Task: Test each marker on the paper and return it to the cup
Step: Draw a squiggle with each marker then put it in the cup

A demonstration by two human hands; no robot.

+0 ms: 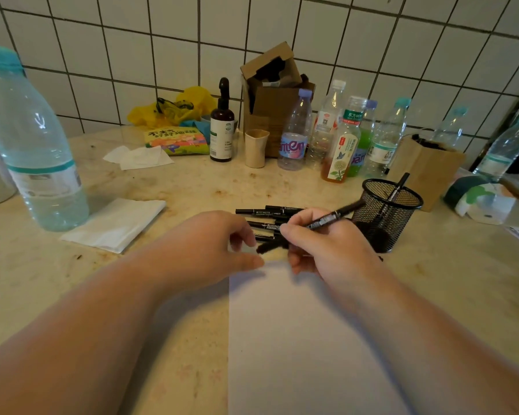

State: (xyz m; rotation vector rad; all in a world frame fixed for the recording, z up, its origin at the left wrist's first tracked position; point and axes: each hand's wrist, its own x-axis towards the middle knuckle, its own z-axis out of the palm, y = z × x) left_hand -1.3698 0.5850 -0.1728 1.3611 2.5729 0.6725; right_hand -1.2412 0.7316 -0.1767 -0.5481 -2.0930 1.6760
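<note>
1. Seen from the head camera, the right hand (321,244) grips a black marker (331,219) in curled fingers; its far end points up and right toward the mesh cup (387,214), its near end sits at the top edge of the paper (297,339).
2. Just beside it, the left hand (219,247) has thumb and forefinger narrowly curled near the marker's lower tip; blur hides whether they pinch a cap, so I cannot tell.
3. Risk: if a cap is coming off, a sharp tug could smear ink on the fingertips or flick the cap onto the counter (192,187).
4. Risk: the paper lies loose, pinned by neither hand, so a test stroke could drag it.
5. Risk: the marker pile (267,218) lies just behind both hands, so a tested marker could get mixed with untested ones.
6. Risk: one marker in the cup (397,190) leans on the rim; a careless return could tip the light cup.
</note>
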